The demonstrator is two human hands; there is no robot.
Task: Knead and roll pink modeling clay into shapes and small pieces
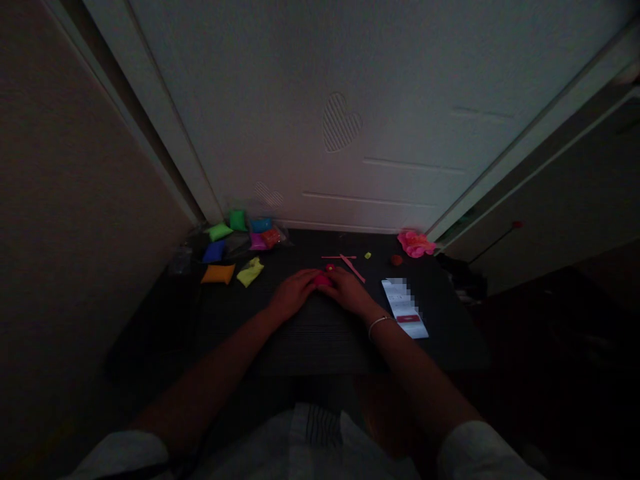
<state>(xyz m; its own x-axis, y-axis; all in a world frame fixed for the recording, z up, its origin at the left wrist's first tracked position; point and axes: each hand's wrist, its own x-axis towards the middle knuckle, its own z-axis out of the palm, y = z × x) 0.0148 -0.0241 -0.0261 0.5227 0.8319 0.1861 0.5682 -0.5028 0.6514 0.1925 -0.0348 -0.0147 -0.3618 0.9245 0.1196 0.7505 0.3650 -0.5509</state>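
My left hand (294,293) and my right hand (349,291) meet at the middle of the dark table. Between their fingertips is a lump of bright pink modelling clay (323,280), partly hidden by the fingers. Both hands are closed on it. Just beyond the fingers sits a small red piece with a yellow centre (330,268); I cannot tell if it is joined to the lump. Two thin pink modelling tools lie behind my right hand: a slim stick (333,257) and a wider blade-like one (354,269). A tiny yellow-green bit (368,255) rests near them.
Coloured clay packets lie at the left, among them an orange one (218,274), a blue one (215,251) and an opened yellow one (250,272). A lit phone (404,308) is by my right wrist. An orange-brown ball (397,260) and pink ruffled piece (416,244) sit back right.
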